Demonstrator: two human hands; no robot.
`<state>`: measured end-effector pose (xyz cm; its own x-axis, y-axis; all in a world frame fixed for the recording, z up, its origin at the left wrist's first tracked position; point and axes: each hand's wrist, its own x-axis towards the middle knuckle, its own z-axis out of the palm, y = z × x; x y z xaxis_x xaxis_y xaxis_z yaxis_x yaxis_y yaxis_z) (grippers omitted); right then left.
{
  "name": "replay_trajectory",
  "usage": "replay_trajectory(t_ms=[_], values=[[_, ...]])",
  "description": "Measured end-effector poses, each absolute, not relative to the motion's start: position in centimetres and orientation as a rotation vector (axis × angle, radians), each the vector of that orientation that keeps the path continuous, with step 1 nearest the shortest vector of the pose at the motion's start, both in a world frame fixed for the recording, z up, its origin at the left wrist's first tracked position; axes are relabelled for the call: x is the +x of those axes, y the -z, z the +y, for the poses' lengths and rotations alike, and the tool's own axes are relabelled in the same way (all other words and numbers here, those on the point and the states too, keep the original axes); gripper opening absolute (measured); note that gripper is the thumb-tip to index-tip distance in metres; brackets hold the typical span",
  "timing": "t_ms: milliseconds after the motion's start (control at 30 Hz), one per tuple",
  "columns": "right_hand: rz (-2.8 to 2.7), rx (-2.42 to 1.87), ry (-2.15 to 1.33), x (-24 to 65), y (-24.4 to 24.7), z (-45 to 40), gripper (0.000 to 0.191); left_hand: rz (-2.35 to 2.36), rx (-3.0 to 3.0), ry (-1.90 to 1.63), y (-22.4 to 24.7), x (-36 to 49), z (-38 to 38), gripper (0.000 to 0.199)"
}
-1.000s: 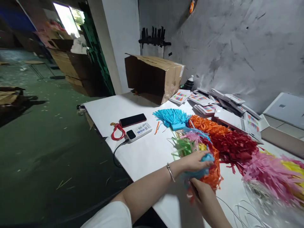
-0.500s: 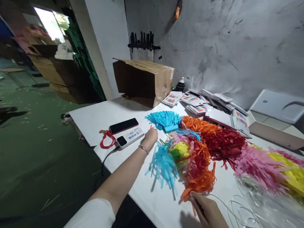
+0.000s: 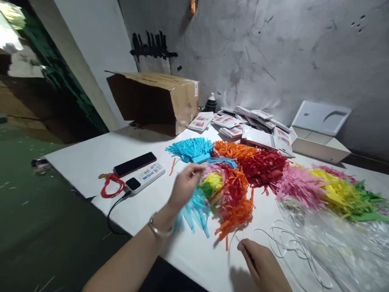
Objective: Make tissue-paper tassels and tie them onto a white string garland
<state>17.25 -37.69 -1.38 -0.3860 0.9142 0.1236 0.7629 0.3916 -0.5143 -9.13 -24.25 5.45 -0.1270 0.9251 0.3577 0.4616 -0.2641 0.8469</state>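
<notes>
My left hand (image 3: 184,186) hovers over the tissue-paper tassels, its thumb and fingertips pinched together. What lies between the fingertips, if anything, is too small to make out. Beneath it hangs a light-blue tassel (image 3: 196,213), partly covered by the hand, beside a yellow-green tassel (image 3: 212,184) and an orange-red tassel (image 3: 235,213). At the front, my right hand (image 3: 263,261) pinches a thin white string (image 3: 232,239) between thumb and forefinger. More of the cord (image 3: 281,243) lies in loose loops to the right of that hand.
Bundles of blue (image 3: 191,149), orange (image 3: 234,150), dark red (image 3: 263,168) and pink (image 3: 300,182) fringe line the table. Behind are an open carton (image 3: 185,105), flat printed packs (image 3: 226,121) and a white box (image 3: 322,142). Left lie a phone (image 3: 135,163) and a white device (image 3: 147,177). Clear plastic (image 3: 340,243) covers the right.
The view has swung right. My left hand has come up and right from the tabletop toward the tassels, leaving a thin orange strip behind. My right hand is now farther from the orange tassel.
</notes>
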Motion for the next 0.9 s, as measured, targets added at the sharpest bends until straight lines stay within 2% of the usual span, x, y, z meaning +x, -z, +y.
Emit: replay_trajectory(t_ms=[133, 300, 633, 833, 900], values=[[-2.195, -1.334, -0.370, 17.1, -2.1, -39.2, 0.032, 0.805, 1.679, -0.966, -3.7, -2.4, -31.4, 0.021], [-2.051, -1.430, -0.232, 19.4, -5.2, -40.8, 0.028, 0.679, 1.419, -0.647, -2.4, 0.6, -35.1, 0.032], [-2.046, -1.374, -0.319, 21.5, -6.0, -43.1, 0.027, 0.708, 1.347, -0.520, -2.7, 3.3, -36.2, 0.038], [-2.182, -1.460, -0.472, 21.7, -6.7, -44.1, 0.027, 0.816, 1.353, -0.807, -2.8, 3.3, -36.1, 0.035], [-2.228, -1.401, -0.547, 21.7, -6.8, -44.3, 0.025, 0.781, 1.379, -0.736, -3.3, 3.2, -36.3, 0.035]])
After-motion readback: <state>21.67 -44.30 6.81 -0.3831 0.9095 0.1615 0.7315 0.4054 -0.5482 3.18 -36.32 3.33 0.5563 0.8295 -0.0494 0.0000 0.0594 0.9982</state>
